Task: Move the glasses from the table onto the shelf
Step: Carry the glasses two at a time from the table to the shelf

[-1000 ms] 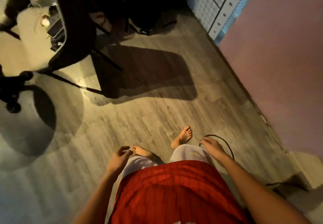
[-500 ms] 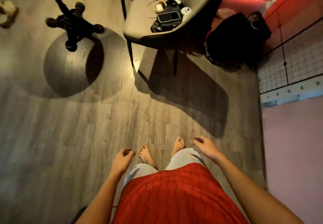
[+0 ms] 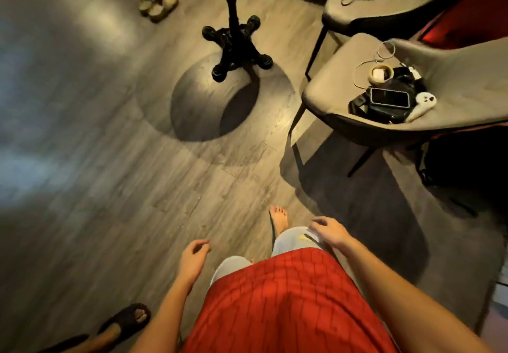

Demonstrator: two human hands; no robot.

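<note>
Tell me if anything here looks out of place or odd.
Nothing is spilled or broken. Mild clutter: a phone, white controller, tape roll and cables sit piled on a chair seat, and slippers lie loose on the floor. Both hands are empty; no glasses visible.

I see grey wood-plank floor [image 3: 115, 176]. Black wheeled stand base [image 3: 237, 47] upper centre. Pair of slippers [image 3: 158, 2] beyond it. Near chair [image 3: 450, 83] at right carries phone [image 3: 389, 97], white controller [image 3: 423, 104], tape roll [image 3: 381, 73]. Second chair [image 3: 384, 8] behind.
</note>
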